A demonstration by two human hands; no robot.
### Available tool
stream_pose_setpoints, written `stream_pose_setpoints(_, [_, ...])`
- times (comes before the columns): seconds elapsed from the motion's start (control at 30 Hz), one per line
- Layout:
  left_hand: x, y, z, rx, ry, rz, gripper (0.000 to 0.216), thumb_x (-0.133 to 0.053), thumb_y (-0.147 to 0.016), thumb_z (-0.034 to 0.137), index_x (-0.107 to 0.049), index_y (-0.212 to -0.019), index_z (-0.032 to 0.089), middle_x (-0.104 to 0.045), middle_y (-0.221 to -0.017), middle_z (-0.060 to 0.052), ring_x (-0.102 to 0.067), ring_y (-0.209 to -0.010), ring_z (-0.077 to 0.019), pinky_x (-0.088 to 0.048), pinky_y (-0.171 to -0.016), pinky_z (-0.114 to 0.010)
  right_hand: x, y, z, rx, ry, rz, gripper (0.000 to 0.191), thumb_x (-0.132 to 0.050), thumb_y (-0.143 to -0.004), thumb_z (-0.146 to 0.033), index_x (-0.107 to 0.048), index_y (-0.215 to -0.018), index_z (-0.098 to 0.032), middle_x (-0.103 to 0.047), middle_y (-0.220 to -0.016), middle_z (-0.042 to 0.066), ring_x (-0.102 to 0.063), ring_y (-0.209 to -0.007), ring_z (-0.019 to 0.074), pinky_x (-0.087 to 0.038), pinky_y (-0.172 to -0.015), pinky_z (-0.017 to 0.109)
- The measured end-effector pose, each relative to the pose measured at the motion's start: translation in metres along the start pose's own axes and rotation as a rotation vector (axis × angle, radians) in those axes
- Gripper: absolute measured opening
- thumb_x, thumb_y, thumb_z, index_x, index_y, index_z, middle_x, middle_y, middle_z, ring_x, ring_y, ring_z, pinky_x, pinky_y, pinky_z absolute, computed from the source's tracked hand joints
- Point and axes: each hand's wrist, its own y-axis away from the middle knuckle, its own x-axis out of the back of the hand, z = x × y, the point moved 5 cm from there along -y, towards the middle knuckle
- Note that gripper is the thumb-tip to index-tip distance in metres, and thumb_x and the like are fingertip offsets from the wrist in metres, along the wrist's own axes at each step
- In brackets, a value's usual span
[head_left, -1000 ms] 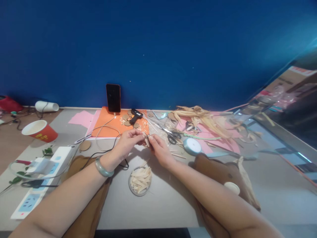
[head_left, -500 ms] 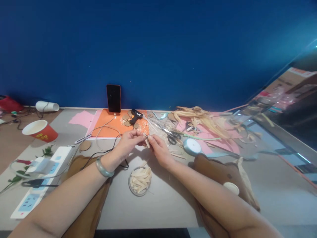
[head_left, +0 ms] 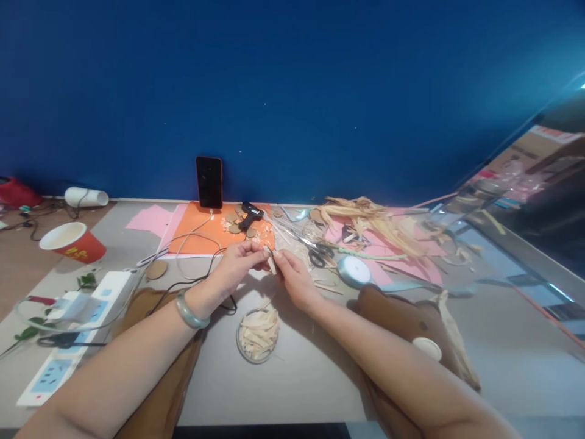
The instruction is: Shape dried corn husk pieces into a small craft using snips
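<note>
My left hand [head_left: 238,262] and my right hand [head_left: 295,277] meet over the middle of the table, fingertips pinched close together. Between them is a small pale strip [head_left: 271,262], like the dried husk pieces nearby; its far end is hidden by my fingers. Both hands are closed on it. Just below them stands a small round dish [head_left: 238,344] heaped with pale cut husk strips [head_left: 259,332]. Beyond my fingers, a black glue gun [head_left: 250,218] rests on an orange sheet [head_left: 192,225] among round wooden discs [head_left: 231,216].
Scissors [head_left: 319,256], a ribbon spool [head_left: 355,270] and a bundle of dried husk [head_left: 365,213] lie to the right. A phone [head_left: 209,183] leans on the blue wall. At left are a paper cup [head_left: 86,247], a power strip [head_left: 57,366] and cables. Brown cushions [head_left: 393,311] lie under my forearms.
Hardly anything differs. My hands stay in the same place, still pinching the small strip, and the view has shifted very slightly.
</note>
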Motion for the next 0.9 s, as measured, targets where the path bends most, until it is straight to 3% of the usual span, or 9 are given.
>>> stream_pose_setpoints(0.9, [0.0006,0.0009,-0.0013,-0.003,-0.035,-0.015,0.018,-0.072,-0.070,0.030,-0.063,-0.068,0.016,-0.067,-0.059,-0.002,-0.058,-0.058,-0.0114,-0.044,-0.065,-0.025,0.0021,-0.0014,-0.0002,0.014,0.019,0.000,0.042,-0.053,-0.088,-0.056,-0.047,-0.066,-0.020,-0.039,-0.052,-0.006,-0.031,-0.049,0.0100,-0.024,-0.048,0.026])
